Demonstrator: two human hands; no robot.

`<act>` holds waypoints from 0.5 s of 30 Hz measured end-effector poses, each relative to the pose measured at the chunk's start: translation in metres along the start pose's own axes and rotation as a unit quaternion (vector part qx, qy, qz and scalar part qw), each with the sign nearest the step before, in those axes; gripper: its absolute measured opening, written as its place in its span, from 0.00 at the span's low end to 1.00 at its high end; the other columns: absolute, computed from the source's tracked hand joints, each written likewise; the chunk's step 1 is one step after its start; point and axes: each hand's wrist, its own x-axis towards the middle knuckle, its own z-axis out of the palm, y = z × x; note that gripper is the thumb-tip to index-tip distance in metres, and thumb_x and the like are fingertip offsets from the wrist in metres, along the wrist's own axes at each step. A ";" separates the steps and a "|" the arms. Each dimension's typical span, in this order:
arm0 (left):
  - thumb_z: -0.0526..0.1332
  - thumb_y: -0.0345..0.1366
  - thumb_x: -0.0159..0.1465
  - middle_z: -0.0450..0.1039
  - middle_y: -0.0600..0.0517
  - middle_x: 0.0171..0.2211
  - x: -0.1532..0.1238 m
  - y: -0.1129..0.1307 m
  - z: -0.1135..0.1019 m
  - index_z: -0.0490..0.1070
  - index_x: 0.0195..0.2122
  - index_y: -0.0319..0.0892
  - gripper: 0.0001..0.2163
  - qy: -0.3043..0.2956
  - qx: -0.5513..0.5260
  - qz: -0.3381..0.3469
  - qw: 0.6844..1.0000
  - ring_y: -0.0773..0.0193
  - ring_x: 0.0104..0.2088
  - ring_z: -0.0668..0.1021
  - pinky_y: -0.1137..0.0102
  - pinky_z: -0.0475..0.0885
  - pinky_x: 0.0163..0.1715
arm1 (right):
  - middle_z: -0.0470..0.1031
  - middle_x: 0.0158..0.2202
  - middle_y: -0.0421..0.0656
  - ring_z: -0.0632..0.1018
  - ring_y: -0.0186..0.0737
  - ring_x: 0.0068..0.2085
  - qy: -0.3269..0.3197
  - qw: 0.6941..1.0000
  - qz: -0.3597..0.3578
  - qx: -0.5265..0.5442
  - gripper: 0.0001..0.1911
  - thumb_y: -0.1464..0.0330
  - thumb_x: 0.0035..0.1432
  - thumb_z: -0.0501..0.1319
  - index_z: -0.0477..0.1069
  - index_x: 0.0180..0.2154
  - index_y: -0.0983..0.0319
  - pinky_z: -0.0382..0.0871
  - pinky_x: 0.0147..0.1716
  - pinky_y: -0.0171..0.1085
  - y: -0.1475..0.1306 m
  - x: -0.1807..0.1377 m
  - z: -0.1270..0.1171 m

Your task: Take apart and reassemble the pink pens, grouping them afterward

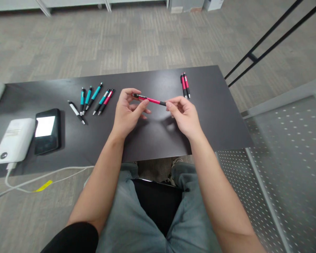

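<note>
The person sits at a dark table with both hands raised a little above it, a red pen stretched between them. The left hand pinches the pen's upper end with thumb and fingers closed on the barrel; the right hand pinches the dark tip end at about 3 o'clock from the left. Held that way, level and at both ends, the pen looks set up for twisting or pulling, one hand steadying while the other works, though which is doing which I cannot tell.

At 10 o'clock from the hands lies a loose row of pens, mostly teal, one red among them, and a white pen at its left end, all angled roughly alike. At 1 o'clock from the hands two red pens lie side by side, touching, well apart from the row, like a separate sorted lot.

Far off at 9 o'clock a phone rests with its screen lit, just beside a white power bank whose cable trails off the table edge.
</note>
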 end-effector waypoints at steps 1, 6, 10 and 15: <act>0.84 0.65 0.69 0.81 0.51 0.50 0.000 0.001 -0.002 0.72 0.56 0.51 0.32 0.003 0.013 0.010 1.000 0.62 0.37 0.89 0.72 0.83 0.28 | 0.82 0.34 0.39 0.76 0.40 0.34 0.014 1.000 0.000 -0.001 0.39 0.27 0.58 0.83 0.82 0.41 0.53 0.75 0.38 0.42 0.000 0.001 -0.001; 0.81 0.45 0.74 0.84 0.48 0.48 -0.005 0.011 -0.011 0.87 0.52 0.49 0.11 -0.018 0.160 0.136 0.977 0.55 0.48 0.86 0.66 0.84 0.42 | 0.81 0.32 0.38 0.73 0.38 0.30 -0.004 1.000 0.021 0.010 0.40 0.26 0.57 0.83 0.79 0.38 0.53 0.76 0.35 0.41 0.001 0.002 0.000; 0.76 0.44 0.77 0.86 0.48 0.44 -0.006 0.016 -0.011 0.92 0.49 0.50 0.07 -0.079 0.224 0.157 0.958 0.52 0.45 0.84 0.58 0.84 0.54 | 0.81 0.31 0.37 0.74 0.38 0.30 -0.021 0.999 0.035 0.016 0.41 0.25 0.54 0.84 0.76 0.37 0.53 0.76 0.34 0.40 0.003 0.002 0.008; 0.73 0.45 0.78 0.87 0.48 0.43 -0.006 0.014 -0.009 0.92 0.47 0.49 0.09 -0.078 0.227 0.167 0.956 0.53 0.43 0.83 0.61 0.80 0.48 | 0.80 0.31 0.37 0.71 0.37 0.27 -0.008 0.999 0.040 0.007 0.44 0.20 0.58 0.78 0.72 0.38 0.51 0.70 0.29 0.40 0.006 0.001 0.010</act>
